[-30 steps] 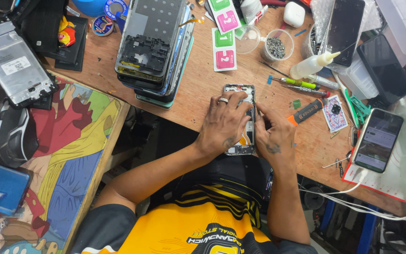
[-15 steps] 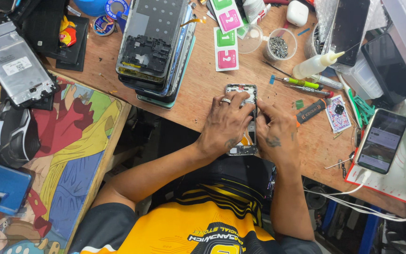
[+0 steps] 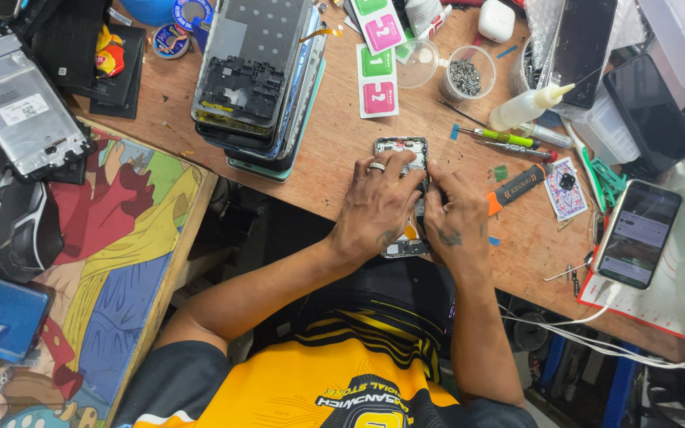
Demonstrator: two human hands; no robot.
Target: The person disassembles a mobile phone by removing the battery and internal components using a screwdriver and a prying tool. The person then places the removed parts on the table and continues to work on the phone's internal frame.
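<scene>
A: Where the wooden tabletop (image 3: 334,150) meets its near edge, what lies under the hands?

B: An opened phone body (image 3: 403,150), lengthwise, its lower end overhanging that near edge. The left hand (image 3: 376,208) lies flat across its middle, fingers spread and curled down onto the frame, a ring on one finger. The right hand (image 3: 455,223) sits just beside it on the phone's right side, fingers bent tight and pinched against the frame. Whether anything is held between those fingertips cannot be determined.

A: And the surrounding items?

B: A stack of phone frames (image 3: 257,79) stands toward the far edge, left of the hands. Green-and-pink sachets (image 3: 376,79) lie between the stack and a small cup of screws (image 3: 464,76). A squeeze bottle (image 3: 526,107) and a green-handled screwdriver (image 3: 497,136) lie right of the phone body. An orange-and-black tool (image 3: 513,186) rests just beside the right hand. A lit smartphone (image 3: 638,234) sits near the right edge.
</scene>
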